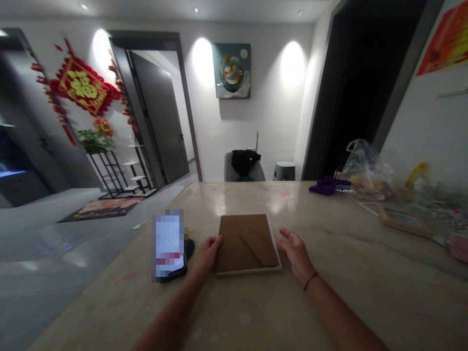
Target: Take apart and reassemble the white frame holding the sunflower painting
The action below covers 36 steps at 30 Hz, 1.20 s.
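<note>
A picture frame (234,246) lies back side up on the table in front of me. Its backing is brown with a fold-out stand lying flat against it, and a thin white rim shows along the right and near edges. My left hand (207,252) grips the frame's left edge, thumb near the top face and the other fingers partly hidden. At the opposite edge is my right hand (298,254), its fingers stretched and apart, the fingertips close to the rim; whether they touch it I cannot tell. A dark band circles the right wrist.
Left of the frame, a phone (170,246) with a blurred screen leans on a dark stand. The marble-patterned table (241,317) holds a purple cloth (327,185), a clear plastic bag (365,170) and a wooden frame (404,220) at the right. A chair (228,170) stands beyond the far edge.
</note>
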Tool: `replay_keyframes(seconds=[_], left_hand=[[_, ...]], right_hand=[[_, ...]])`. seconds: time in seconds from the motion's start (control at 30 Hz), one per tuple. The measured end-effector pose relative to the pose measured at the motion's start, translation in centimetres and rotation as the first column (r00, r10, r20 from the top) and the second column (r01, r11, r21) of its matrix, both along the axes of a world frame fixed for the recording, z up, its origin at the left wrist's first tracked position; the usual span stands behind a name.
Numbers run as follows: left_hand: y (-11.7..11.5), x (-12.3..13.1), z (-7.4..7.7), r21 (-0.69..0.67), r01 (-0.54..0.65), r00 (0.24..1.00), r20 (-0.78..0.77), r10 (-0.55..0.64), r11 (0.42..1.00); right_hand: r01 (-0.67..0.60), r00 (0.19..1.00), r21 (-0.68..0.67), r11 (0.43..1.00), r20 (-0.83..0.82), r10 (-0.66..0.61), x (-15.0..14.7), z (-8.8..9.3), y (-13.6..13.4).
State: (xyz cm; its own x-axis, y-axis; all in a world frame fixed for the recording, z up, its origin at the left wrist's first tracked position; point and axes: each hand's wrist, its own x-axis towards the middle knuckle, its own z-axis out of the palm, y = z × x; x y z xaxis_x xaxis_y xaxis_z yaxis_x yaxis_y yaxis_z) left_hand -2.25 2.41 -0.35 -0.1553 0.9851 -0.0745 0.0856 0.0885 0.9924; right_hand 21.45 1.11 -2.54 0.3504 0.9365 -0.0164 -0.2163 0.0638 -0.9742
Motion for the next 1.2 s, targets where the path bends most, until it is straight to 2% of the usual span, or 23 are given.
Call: replay_keyframes(seconds=[0.13,0.27,0.4,0.57,0.73,0.8,1.0,1.13,1.2], left_hand=[[0.5,-0.5,-0.5,-0.014,-0.034,0.997,-0.076,0.032,0.999],[0.6,-0.6,-0.6,-0.052,-0.05,0.996,-0.08,0.046,0.997],[0.5,-0.5,-0.3,-0.1,-0.044,0.999,0.014,0.046,0.994],[0.6,-0.8,0.0,-0.11,-0.132,0.991,0.022,0.135,0.985],[1.0,-1.2,-0.4,-0.116,-0.176,0.98,0.075,0.185,0.978],[1.1,-1.3,-0.5,-0.118,-0.189,0.976,0.09,0.2,0.975],[0.7,-0.9,-0.2,-0.125,-0.202,0.969,0.121,0.217,0.971],[0.6,-0.7,-0.2,-0.108,-0.188,0.972,0.119,0.2,0.976],[0.8,-0.7,-0.3,-0.087,-0.182,0.976,0.107,0.191,0.979]], right_hand=[[-0.134,0.984,-0.008,0.991,-0.116,0.132,0.0,0.2,-0.1],[-0.208,0.969,0.013,0.978,-0.135,0.208,-0.3,0.6,-0.3],[-0.134,0.985,0.011,0.991,-0.105,0.134,0.0,0.5,-0.1],[-0.018,0.997,-0.013,1.0,-0.071,0.017,1.6,-0.1,0.6],[0.11,0.99,-0.041,0.993,0.094,-0.106,3.8,-1.1,1.3],[0.126,0.984,-0.039,0.991,0.131,-0.12,4.2,-1.3,1.6],[-0.018,0.972,0.02,1.0,0.237,0.013,2.6,-1.4,1.7],[-0.047,0.905,0.083,0.995,0.426,0.007,0.8,-0.8,1.0],[-0.072,0.889,0.105,0.992,0.457,0.016,-0.1,-0.3,0.4]])
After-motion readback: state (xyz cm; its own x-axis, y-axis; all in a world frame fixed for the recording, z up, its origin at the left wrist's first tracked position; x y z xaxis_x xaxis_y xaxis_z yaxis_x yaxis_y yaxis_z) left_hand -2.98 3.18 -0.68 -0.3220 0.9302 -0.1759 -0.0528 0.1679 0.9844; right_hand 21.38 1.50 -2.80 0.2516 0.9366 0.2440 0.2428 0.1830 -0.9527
